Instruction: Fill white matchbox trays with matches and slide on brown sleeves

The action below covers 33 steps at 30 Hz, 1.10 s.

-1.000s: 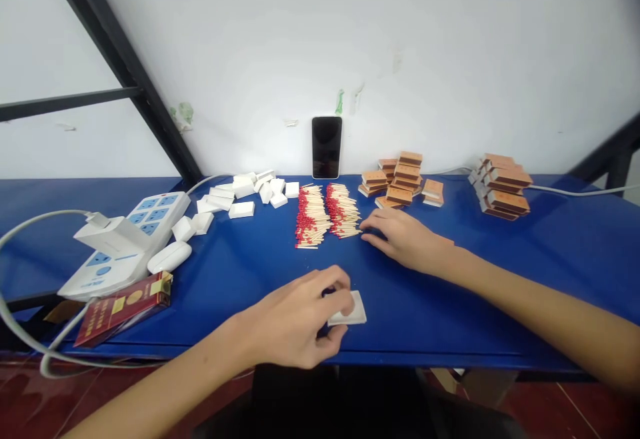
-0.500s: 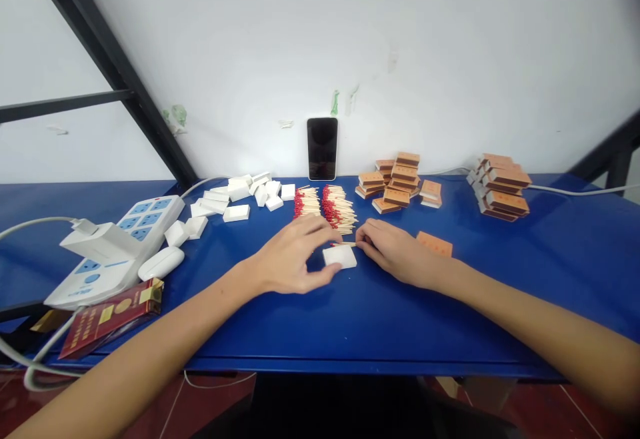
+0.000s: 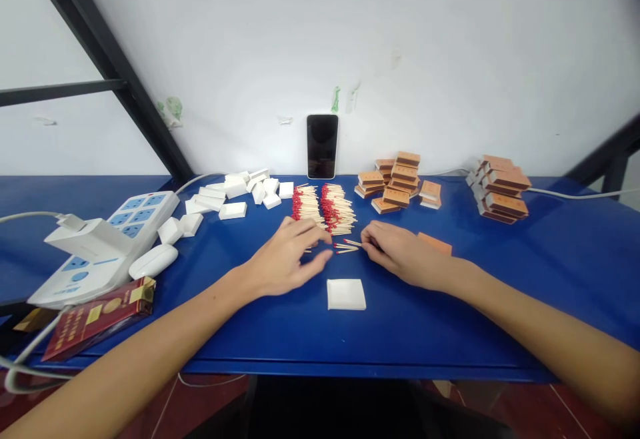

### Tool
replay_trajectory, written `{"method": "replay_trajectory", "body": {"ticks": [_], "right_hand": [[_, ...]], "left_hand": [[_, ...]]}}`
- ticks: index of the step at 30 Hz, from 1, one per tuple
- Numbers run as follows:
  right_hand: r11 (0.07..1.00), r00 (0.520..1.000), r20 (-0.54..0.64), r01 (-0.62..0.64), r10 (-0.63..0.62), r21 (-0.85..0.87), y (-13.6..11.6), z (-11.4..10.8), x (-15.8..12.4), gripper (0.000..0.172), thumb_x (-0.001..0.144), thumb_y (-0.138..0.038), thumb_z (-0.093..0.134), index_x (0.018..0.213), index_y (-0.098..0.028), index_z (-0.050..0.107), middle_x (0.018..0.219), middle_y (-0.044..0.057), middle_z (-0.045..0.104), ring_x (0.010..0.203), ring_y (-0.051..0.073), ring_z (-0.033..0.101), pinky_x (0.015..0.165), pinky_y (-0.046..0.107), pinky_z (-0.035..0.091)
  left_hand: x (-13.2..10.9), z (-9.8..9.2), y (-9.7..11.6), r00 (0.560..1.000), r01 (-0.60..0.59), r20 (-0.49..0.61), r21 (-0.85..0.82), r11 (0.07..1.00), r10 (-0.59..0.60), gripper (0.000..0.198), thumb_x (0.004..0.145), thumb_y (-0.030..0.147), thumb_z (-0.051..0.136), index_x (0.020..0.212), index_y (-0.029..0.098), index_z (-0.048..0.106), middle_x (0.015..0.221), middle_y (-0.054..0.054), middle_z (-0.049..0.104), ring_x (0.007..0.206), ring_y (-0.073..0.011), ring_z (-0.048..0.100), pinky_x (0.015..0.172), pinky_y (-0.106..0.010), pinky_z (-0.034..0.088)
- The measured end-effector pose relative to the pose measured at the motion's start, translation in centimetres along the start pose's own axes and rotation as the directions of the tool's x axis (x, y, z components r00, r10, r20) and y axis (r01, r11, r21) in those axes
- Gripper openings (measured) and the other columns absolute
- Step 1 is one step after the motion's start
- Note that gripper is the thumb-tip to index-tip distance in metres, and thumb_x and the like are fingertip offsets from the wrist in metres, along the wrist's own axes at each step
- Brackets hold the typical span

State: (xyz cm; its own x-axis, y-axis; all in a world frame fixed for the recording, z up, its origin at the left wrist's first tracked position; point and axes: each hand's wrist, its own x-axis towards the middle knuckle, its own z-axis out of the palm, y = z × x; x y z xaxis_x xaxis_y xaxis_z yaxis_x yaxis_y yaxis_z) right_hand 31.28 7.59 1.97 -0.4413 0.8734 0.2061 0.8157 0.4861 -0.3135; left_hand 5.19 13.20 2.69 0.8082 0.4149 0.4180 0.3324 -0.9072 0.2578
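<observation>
Several loose red-tipped matches (image 3: 347, 248) lie between my hands on the blue table. My right hand (image 3: 395, 250) has its fingertips pinched on the tail ends of these matches. My left hand (image 3: 293, 255) is just left of the match heads, thumb and fingers apart, holding nothing. Nearer the table's front lies a white matchbox tray (image 3: 346, 294), touched by neither hand. Behind my hands are two heaps of matches, a left one (image 3: 308, 204) and a right one (image 3: 339, 209), heads to the left. An orange sleeve (image 3: 435, 243) is partly hidden behind my right hand.
White trays (image 3: 233, 210) are scattered at the back left. Filled-looking matchboxes (image 3: 397, 197) and another stack (image 3: 506, 205) stand at the back right. A phone (image 3: 322, 147) leans on the wall. A power strip (image 3: 107, 259) and a red box (image 3: 100, 315) lie left.
The white tray has moved toward the table's front edge, away from my left fingers. More matches now show between my hands, and my left hand has shifted slightly left.
</observation>
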Motion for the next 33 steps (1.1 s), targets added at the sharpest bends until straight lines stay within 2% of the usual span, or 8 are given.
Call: {"method": "replay_trajectory", "body": {"ticks": [5, 10, 15, 20, 26, 29, 30, 33], "right_hand": [[0.996, 0.996, 0.042, 0.083, -0.085, 0.035, -0.6, -0.1, 0.1, 0.012, 0.098, -0.023, 0.043, 0.087, -0.023, 0.048, 0.084, 0.002, 0.058, 0.071, 0.016, 0.053, 0.064, 0.029, 0.042], [0.995, 0.993, 0.060, 0.094, -0.097, 0.043, -1.2, -0.5, -0.4, 0.012, 0.097, -0.021, 0.045, 0.085, -0.023, 0.046, 0.081, 0.000, 0.056, 0.068, 0.015, 0.050, 0.063, 0.029, 0.040], [0.984, 0.986, 0.097, 0.126, -0.138, 0.127, -3.7, -1.4, -1.1, 0.014, 0.094, -0.018, 0.047, 0.082, -0.024, 0.043, 0.077, -0.002, 0.055, 0.066, 0.015, 0.049, 0.060, 0.028, 0.038], [0.983, 0.986, 0.075, 0.143, -0.152, 0.112, -5.4, -1.4, -1.4, 0.009, 0.091, -0.018, 0.051, 0.083, -0.022, 0.048, 0.079, 0.001, 0.058, 0.070, 0.016, 0.052, 0.065, 0.030, 0.040], [0.996, 0.977, -0.211, 0.041, -0.022, 0.083, -2.4, -1.4, -0.4, 0.013, 0.094, -0.020, 0.045, 0.082, -0.022, 0.046, 0.071, -0.001, 0.051, 0.062, 0.014, 0.046, 0.059, 0.027, 0.036], [1.000, 0.985, -0.170, 0.014, -0.013, 0.007, -0.5, -0.6, 0.8, 0.006, 0.095, -0.022, 0.049, 0.090, -0.021, 0.052, 0.075, -0.001, 0.052, 0.066, 0.015, 0.049, 0.062, 0.028, 0.038], [0.999, 0.992, -0.125, 0.029, -0.032, -0.023, 0.0, -0.2, 1.2, 0.005, 0.095, -0.022, 0.049, 0.095, -0.020, 0.054, 0.079, 0.001, 0.055, 0.069, 0.016, 0.051, 0.064, 0.028, 0.039], [0.993, 0.996, -0.040, 0.082, -0.085, -0.083, 1.0, 0.9, 2.5, 0.014, 0.098, -0.024, 0.047, 0.101, -0.018, 0.059, 0.089, 0.006, 0.058, 0.079, 0.019, 0.054, 0.069, 0.030, 0.042]], "left_hand": [[0.6, 0.3, -1.3, 0.999, -0.020, 0.052, 0.105, 0.994, 0.014, 0.025, 0.102, 0.025, 0.041, 0.103, 0.017, 0.064, 0.094, -0.005, 0.069, 0.086, -0.0175, 0.063, 0.078, -0.030, 0.047], [2.2, 0.7, -0.5, 0.988, -0.098, 0.138, 0.251, 0.963, 0.065, 0.030, 0.101, 0.031, 0.045, 0.116, 0.018, 0.067, 0.095, -0.009, 0.063, 0.092, -0.0245, 0.056, 0.080, -0.036, 0.043], [3.5, 0.6, 0.6, 0.970, -0.142, 0.237, 0.345, 0.928, 0.061, 0.027, 0.100, 0.030, 0.049, 0.098, 0.018, 0.074, 0.094, -0.010, 0.060, 0.093, -0.0265, 0.050, 0.081, -0.039, 0.037], [3.6, 0.8, 1.0, 0.960, -0.110, 0.279, 0.382, 0.918, -0.001, 0.022, 0.099, 0.022, 0.048, 0.095, 0.014, 0.068, 0.095, -0.010, 0.060, 0.090, -0.0248, 0.052, 0.080, -0.038, 0.039], [3.1, 0.5, 1.7, 0.940, -0.160, 0.340, 0.389, 0.907, 0.020, 0.021, 0.099, 0.016, 0.042, 0.099, 0.009, 0.061, 0.096, -0.014, 0.059, 0.092, -0.0279, 0.053, 0.081, -0.040, 0.043], [2.5, -1.5, 3.1, 0.943, -0.120, 0.334, 0.336, 0.934, 0.000, 0.022, 0.102, 0.021, 0.038, 0.099, 0.013, 0.058, 0.097, -0.010, 0.058, 0.088, -0.0234, 0.055, 0.078, -0.036, 0.045], [2.2, -2.2, 3.7, 0.942, -0.066, 0.335, 0.243, 0.968, -0.020, 0.021, 0.103, 0.022, 0.038, 0.099, 0.014, 0.057, 0.097, -0.008, 0.058, 0.089, -0.0218, 0.055, 0.080, -0.034, 0.045], [1.4, -3.5, 5.6, 0.925, -0.011, 0.379, 0.126, 0.992, -0.038, 0.018, 0.102, 0.024, 0.041, 0.096, 0.016, 0.057, 0.095, -0.006, 0.058, 0.088, -0.0207, 0.056, 0.083, -0.034, 0.046]]}}
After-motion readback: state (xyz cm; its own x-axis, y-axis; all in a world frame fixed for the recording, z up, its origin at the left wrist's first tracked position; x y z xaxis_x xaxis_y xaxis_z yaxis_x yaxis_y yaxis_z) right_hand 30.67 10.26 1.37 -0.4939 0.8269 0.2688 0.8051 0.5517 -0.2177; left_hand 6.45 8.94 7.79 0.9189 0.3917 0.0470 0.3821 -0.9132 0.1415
